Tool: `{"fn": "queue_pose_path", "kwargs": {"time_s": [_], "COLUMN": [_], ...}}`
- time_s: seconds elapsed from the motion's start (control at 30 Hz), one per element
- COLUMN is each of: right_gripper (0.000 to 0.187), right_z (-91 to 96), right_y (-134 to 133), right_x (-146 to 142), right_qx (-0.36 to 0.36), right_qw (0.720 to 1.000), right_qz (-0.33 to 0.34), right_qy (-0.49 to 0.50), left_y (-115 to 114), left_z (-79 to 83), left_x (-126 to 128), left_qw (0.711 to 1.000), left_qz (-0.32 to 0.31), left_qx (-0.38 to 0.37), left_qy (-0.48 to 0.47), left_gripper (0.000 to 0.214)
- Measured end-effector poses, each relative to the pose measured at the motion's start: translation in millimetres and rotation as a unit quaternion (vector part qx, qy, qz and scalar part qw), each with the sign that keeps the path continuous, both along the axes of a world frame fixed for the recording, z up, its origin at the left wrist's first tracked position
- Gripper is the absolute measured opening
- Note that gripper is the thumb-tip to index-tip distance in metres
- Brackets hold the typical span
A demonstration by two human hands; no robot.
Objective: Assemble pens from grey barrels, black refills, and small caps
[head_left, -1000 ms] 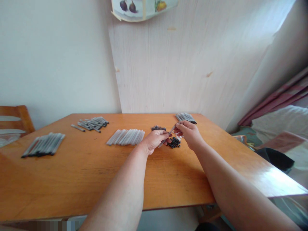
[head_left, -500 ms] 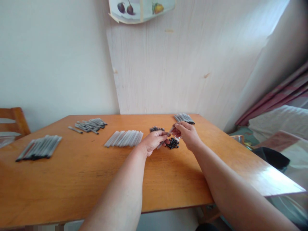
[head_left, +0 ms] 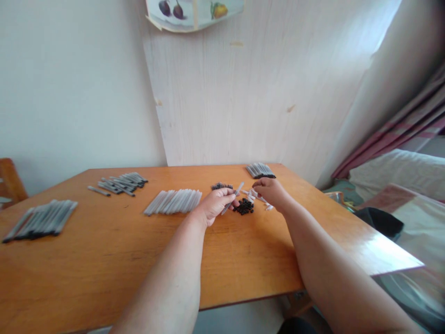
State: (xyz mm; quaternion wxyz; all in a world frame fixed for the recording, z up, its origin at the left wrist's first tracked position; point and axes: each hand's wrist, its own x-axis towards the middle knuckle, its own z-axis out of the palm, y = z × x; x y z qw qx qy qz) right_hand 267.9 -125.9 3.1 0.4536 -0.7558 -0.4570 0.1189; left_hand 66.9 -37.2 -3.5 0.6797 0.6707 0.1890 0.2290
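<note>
My left hand is closed around a thin grey pen barrel that points up and to the right. My right hand hovers just right of it over several small white pieces on the table, fingers curled in a pinch; what it holds is too small to make out. A small heap of black caps lies between the two hands. A little row of dark parts lies just behind my left hand.
On the orange wooden table lie a row of clear tubes, a pile of grey pens at the back left, another bundle at the far left and one at the back right. A chair stands left.
My right hand has let go of the pen barrel's tip and moved right and down to the white pieces. The left hand keeps the barrel. The view has shifted right.
</note>
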Motion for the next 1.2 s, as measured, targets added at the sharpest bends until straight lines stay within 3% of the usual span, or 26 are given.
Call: {"fn": "queue_pose_path", "kwargs": {"time_s": [0.27,0.53,0.83,1.2], "right_gripper": [0.028,0.022,0.021,0.021], "right_z": [-15.9,-4.4,-3.7,-2.5], "right_y": [2,-5,-11,-12], "right_x": [16,14,16,15], "right_qx": [-0.126,-0.154,-0.159,-0.206], "right_qw": [0.985,0.975,0.959,0.947], "right_qz": [0.071,0.073,0.196,0.174], "right_qy": [-0.095,-0.144,-0.126,-0.174], "left_y": [0,4,6,-1], "left_z": [1.1,-2.1,-3.1,3.3], "left_x": [-1,0,0,-3], "left_qw": [1.0,1.0,1.0,0.999], "left_qz": [0.005,0.019,0.021,0.031], "left_qx": [-0.008,0.0,0.003,-0.004], "left_qy": [-0.005,0.005,0.008,0.009], "left_gripper": [0.02,0.02,0.023,0.021]}}
